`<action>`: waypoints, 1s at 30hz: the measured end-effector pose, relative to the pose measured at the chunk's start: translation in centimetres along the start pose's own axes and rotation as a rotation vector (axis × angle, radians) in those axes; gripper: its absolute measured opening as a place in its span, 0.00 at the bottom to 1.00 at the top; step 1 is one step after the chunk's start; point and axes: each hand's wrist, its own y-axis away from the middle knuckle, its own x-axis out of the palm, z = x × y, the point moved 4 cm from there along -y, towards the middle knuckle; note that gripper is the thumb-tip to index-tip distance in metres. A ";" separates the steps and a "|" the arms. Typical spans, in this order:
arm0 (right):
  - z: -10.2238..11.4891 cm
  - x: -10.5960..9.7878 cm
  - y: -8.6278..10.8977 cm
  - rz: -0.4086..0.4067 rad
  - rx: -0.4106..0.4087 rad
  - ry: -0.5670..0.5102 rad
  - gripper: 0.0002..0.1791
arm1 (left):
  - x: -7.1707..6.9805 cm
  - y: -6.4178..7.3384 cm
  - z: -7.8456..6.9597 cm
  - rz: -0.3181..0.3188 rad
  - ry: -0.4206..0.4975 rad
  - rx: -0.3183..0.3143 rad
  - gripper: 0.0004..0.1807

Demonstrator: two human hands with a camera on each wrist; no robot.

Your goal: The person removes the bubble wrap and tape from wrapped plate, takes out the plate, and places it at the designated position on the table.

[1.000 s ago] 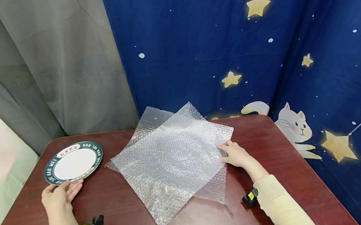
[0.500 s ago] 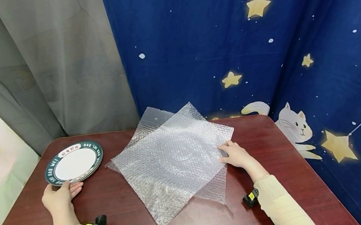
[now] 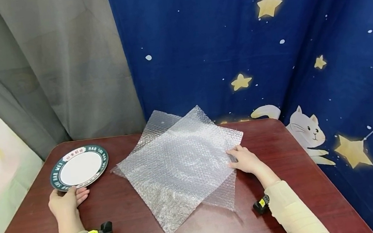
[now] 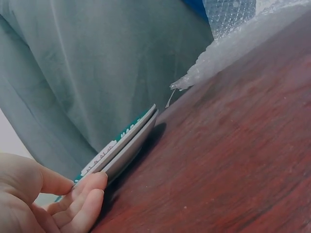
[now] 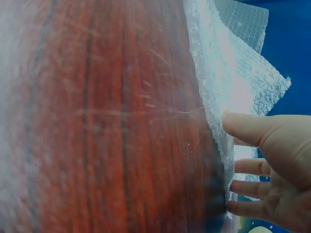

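Two round plates (image 3: 101, 150), white with green lettered rims, lie stacked at the table's far left. Two separate rims (image 4: 136, 138) show in the left wrist view, a narrow gap between them. My left hand (image 3: 65, 203) pinches the near edge of the upper plate, thumb on top and fingers underneath; whether the fingers also bear on the lower one, I cannot tell. Two overlapping sheets of bubble wrap (image 3: 178, 164) lie mid-table, a faint round outline showing in them. My right hand (image 3: 245, 159) rests on their right edge, thumb and extended fingers spread apart, touching the wrap.
The dark red wooden table (image 3: 122, 221) has rounded far corners. Behind it hang a grey curtain (image 3: 96, 65) and a blue curtain (image 3: 192, 53) with stars and a cat. Each wrist carries a small black camera (image 3: 99, 231).
My left hand and the upper plate have shifted slightly to the right. My right hand and the bubble wrap have stayed in place, apart from a small shift of the whole view.
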 end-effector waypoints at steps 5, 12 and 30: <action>0.1 -0.1 -0.1 -0.003 -0.011 -0.008 0.31 | -0.2 0.1 -0.2 0.002 -0.009 -0.013 0.40; 0.2 -0.2 -0.4 -0.010 -0.031 -0.018 0.31 | -0.4 0.6 -0.6 -0.020 -0.107 0.003 0.40; -2.2 -0.5 0.3 -0.188 -0.092 -0.114 0.22 | -0.3 1.5 -2.0 -0.208 -0.660 0.303 0.33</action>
